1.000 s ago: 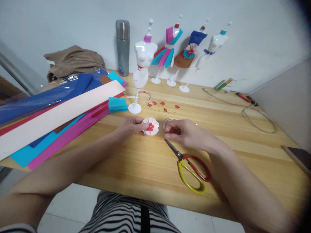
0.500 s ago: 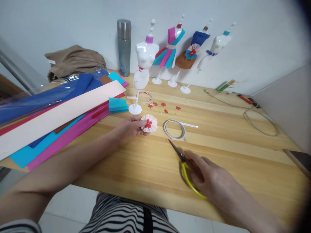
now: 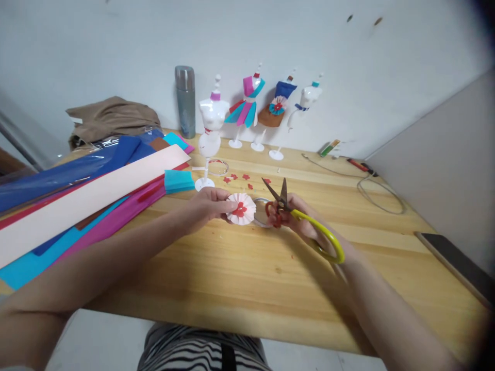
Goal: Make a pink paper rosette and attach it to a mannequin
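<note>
Head view: rosette taken as reference for all places. Pale pink pleated rosette (image 3: 248, 204), a red flower (image 3: 240, 209) with a light dot fixed at its centre, sits in front of the wearer above the wooden table (image 3: 201, 288); contact with the tabletop cannot be told. Left hand (image 3: 207, 208) is at the rosette's left edge, thumb pressed on its upper face and fingers under it, pinching. Right hand (image 3: 306, 228), to the right of the rosette, has its fingers curled around the scissors (image 3: 284, 205); exact seating in the red and yellow loops cannot be told. Blades are parted, tips directed away from the wearer, apart from the rosette. Tape ring (image 3: 261, 200) lies just right of the rosette, partly hidden by the right hand. Beyond the rosette: small red cut-outs (image 3: 246, 176), scattered. Farther back and slightly left, a white mannequin (image 3: 214, 114); behind it, three smaller-looking dressed figures (image 3: 247, 105) near the wall. Well left of the rosette: overlapping coloured strips (image 3: 96, 191). Well right: dark phone-like slab (image 3: 456, 263).
</note>
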{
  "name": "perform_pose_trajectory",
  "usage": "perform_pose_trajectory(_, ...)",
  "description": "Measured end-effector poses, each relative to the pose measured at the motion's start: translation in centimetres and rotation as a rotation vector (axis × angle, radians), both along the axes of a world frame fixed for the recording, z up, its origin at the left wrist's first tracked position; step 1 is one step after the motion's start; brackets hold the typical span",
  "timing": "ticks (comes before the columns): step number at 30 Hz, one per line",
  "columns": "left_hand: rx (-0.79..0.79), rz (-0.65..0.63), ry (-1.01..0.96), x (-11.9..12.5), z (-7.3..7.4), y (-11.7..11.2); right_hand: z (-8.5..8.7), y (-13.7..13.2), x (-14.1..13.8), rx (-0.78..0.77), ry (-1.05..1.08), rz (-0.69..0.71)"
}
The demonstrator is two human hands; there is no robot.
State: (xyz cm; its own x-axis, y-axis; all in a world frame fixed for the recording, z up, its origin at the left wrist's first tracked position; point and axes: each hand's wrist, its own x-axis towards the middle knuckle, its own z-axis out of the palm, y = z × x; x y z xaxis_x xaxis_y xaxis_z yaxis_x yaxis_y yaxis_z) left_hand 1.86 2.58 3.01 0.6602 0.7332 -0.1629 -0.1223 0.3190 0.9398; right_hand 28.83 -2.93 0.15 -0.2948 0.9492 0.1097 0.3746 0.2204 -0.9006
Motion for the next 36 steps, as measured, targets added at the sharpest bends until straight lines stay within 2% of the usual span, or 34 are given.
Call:
perform_pose_trajectory(3,0.060,-0.122,0.098,0.1,1.1,0.9,0.1,1.5,-1.2,-0.059,0.203,0.149)
perform_pose_trajectory(7,0.131,-0.234,0.184,-0.1,1.5,1.9,0.3,1.2,-1.9,-0.086,0.196,0.259)
perform_pose_trajectory(12,0.168,-0.255,0.202,0.0,1.6,2.6,2.2,-0.4,-2.4,-0.011,0.018,0.249)
perform_pose_trajectory(16,0.192,-0.268,0.210,0.0,2.1,2.8,3.5,-1.0,-3.1,-0.027,-0.043,0.244)
perform_pose_trajectory(21,0.199,-0.280,0.230,-0.1,2.5,2.6,2.9,-1.3,-3.1,-0.066,-0.066,0.219)
perform_pose_trajectory(25,0.187,-0.294,0.219,0.0,2.1,2.6,2.7,-1.6,-3.0,-0.058,-0.086,0.182)
perform_pose_trajectory(31,0.134,-0.282,0.174,0.0,1.6,2.7,4.0,-2.1,-3.0,0.076,-0.171,0.118)
perform_pose_trajectory(36,0.114,-0.282,0.155,-0.1,1.6,2.5,4.5,-2.3,-3.1,0.135,-0.267,0.138)
